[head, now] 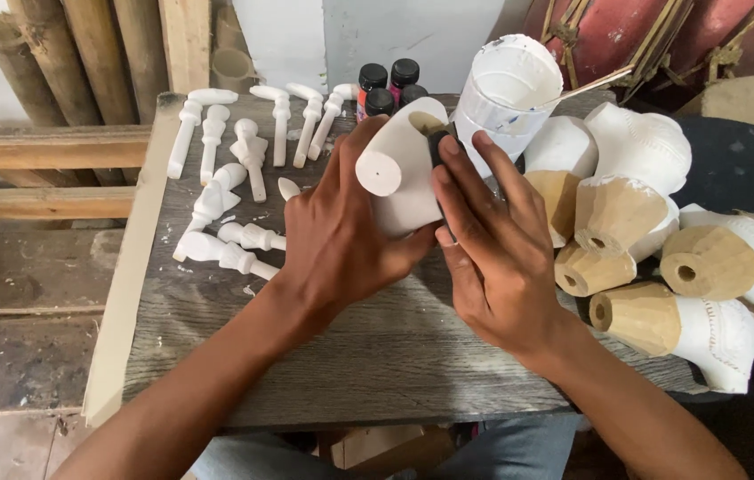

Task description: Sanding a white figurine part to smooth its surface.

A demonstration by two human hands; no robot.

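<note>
While our left hand clamps the white-painted wooden piece above the desk, our right hand pinches a small black sponge against it; it seems light, stiff, best gripped around its barrel.

Left hand holds a white carved piece; right hand presses a dark block against it.
</note>
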